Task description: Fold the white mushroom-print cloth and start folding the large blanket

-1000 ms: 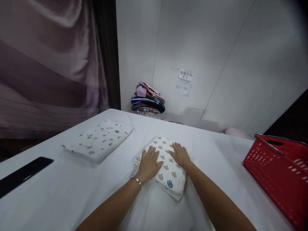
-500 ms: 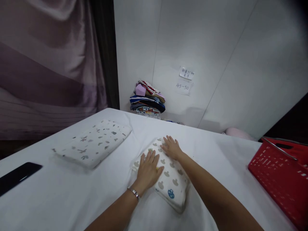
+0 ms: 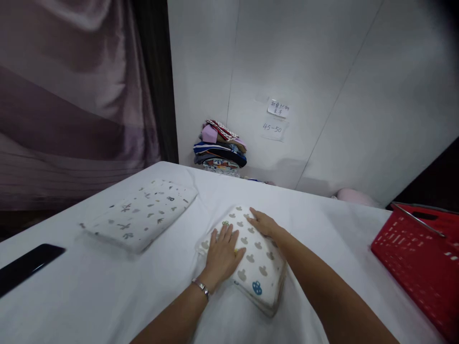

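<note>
A folded white cloth (image 3: 251, 258) with grey mushroom prints and one blue mushroom lies at the middle of the white-covered table, its layers showing along the near edge. My left hand (image 3: 224, 253) rests flat on its left part, fingers spread, with a metal bracelet at the wrist. At the cloth's far right edge is my right hand (image 3: 264, 223), turned on its side, its thumb apart from the other fingers; nothing is seen gripped in it. To the left lies another folded white cloth (image 3: 143, 215) with plant-like prints, touched by neither hand.
A black phone-like slab (image 3: 30, 265) lies at the table's left edge. On the right stands a red plastic basket (image 3: 419, 258) with a metal handle. Beyond the white table (image 3: 107, 291), a stack of folded fabrics (image 3: 220, 148) stands by the wall, near paper notes (image 3: 276, 119).
My right hand has slid from the top of the mushroom-print cloth to its right edge and turned on its side. The left hand stays flat in nearly the same place.
</note>
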A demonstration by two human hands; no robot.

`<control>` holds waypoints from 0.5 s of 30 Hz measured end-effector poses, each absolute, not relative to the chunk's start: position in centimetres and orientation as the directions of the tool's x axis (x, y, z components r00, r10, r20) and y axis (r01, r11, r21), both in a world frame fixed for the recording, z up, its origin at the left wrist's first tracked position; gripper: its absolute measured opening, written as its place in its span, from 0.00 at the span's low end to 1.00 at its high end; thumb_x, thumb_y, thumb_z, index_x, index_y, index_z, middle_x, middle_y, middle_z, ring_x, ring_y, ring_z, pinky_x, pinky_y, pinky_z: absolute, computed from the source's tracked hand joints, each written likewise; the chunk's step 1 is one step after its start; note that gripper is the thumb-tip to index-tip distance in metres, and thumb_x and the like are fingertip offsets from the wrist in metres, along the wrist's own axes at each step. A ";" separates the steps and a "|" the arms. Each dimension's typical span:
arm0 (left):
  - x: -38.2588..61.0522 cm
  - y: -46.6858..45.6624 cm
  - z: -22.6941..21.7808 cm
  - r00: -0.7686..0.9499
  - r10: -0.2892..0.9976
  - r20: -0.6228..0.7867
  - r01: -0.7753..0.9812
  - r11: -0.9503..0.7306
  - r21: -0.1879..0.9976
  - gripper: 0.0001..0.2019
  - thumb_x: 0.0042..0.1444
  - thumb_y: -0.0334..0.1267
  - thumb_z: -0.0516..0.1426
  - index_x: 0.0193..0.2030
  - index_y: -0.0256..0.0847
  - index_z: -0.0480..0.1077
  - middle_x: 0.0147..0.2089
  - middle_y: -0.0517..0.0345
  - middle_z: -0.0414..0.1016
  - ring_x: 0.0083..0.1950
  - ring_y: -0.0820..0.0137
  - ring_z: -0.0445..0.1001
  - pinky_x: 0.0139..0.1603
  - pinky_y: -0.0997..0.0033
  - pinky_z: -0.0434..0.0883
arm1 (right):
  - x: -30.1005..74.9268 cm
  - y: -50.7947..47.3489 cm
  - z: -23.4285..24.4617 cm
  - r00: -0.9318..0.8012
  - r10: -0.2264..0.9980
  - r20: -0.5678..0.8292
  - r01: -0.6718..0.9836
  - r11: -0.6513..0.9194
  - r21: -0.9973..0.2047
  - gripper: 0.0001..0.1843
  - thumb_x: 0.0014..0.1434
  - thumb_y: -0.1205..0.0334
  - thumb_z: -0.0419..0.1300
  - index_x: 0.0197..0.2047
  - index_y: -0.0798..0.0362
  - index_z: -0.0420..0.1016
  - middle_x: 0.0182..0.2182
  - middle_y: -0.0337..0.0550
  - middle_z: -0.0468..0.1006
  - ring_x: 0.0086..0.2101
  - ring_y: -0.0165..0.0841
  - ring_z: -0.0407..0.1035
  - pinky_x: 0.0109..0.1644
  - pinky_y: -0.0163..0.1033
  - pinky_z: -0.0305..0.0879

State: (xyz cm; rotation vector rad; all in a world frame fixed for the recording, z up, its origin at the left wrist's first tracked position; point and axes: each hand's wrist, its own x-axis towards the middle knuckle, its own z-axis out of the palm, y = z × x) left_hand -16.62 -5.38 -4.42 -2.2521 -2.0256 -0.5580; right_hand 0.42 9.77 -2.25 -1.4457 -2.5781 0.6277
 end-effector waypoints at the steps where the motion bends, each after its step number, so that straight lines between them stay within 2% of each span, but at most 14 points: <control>1: -16.6 -5.4 -4.5 0.070 0.948 0.310 0.972 -0.134 0.191 0.27 0.60 0.53 0.44 0.61 0.41 0.61 0.67 0.51 0.55 0.69 0.58 0.47 0.67 0.49 0.42 | 1.2 9.6 -2.1 -0.511 0.852 -0.112 0.812 0.436 -0.389 0.38 0.61 0.39 0.42 0.67 0.52 0.47 0.63 0.50 0.57 0.60 0.43 0.53 0.60 0.45 0.49; 4: -16.6 -5.3 -4.6 0.072 0.942 0.327 0.974 -0.137 0.180 0.27 0.60 0.53 0.44 0.61 0.41 0.61 0.66 0.51 0.55 0.68 0.58 0.47 0.67 0.48 0.42 | 4.0 8.7 -2.0 -0.423 0.898 -0.126 0.875 0.368 -0.315 0.38 0.61 0.38 0.41 0.66 0.52 0.50 0.59 0.53 0.62 0.58 0.46 0.56 0.58 0.47 0.52; 6: -16.7 -5.2 -4.6 0.073 0.940 0.333 0.975 -0.137 0.173 0.27 0.59 0.53 0.44 0.61 0.41 0.61 0.66 0.50 0.56 0.68 0.58 0.48 0.66 0.48 0.42 | 5.9 7.9 -2.2 -0.378 0.916 -0.133 0.894 0.324 -0.311 0.38 0.60 0.38 0.42 0.66 0.52 0.52 0.58 0.54 0.64 0.57 0.46 0.58 0.58 0.48 0.53; 9: -16.6 -5.2 -4.5 0.075 0.943 0.324 0.976 -0.137 0.170 0.27 0.60 0.52 0.44 0.61 0.41 0.61 0.66 0.50 0.55 0.68 0.58 0.47 0.66 0.48 0.42 | 8.3 7.0 -2.5 -0.298 0.943 -0.148 0.874 0.207 -0.440 0.37 0.58 0.38 0.48 0.63 0.54 0.58 0.58 0.54 0.64 0.57 0.47 0.57 0.59 0.49 0.50; 11: -16.6 -5.2 -4.3 0.076 0.949 0.305 0.975 -0.134 0.175 0.26 0.60 0.51 0.45 0.61 0.40 0.61 0.67 0.49 0.54 0.69 0.57 0.47 0.66 0.48 0.41 | 9.4 6.6 -2.4 -0.259 0.952 -0.161 0.830 0.134 -0.542 0.34 0.56 0.39 0.53 0.59 0.52 0.65 0.56 0.51 0.67 0.57 0.46 0.58 0.60 0.48 0.50; 15: -16.8 -4.9 -3.0 0.074 0.979 0.192 0.965 -0.119 0.234 0.26 0.58 0.50 0.48 0.60 0.41 0.61 0.67 0.49 0.54 0.69 0.57 0.46 0.66 0.48 0.43 | 10.4 6.4 -2.0 -0.233 0.950 -0.206 0.751 0.041 -0.659 0.28 0.51 0.42 0.59 0.48 0.53 0.74 0.47 0.48 0.76 0.49 0.44 0.68 0.53 0.43 0.61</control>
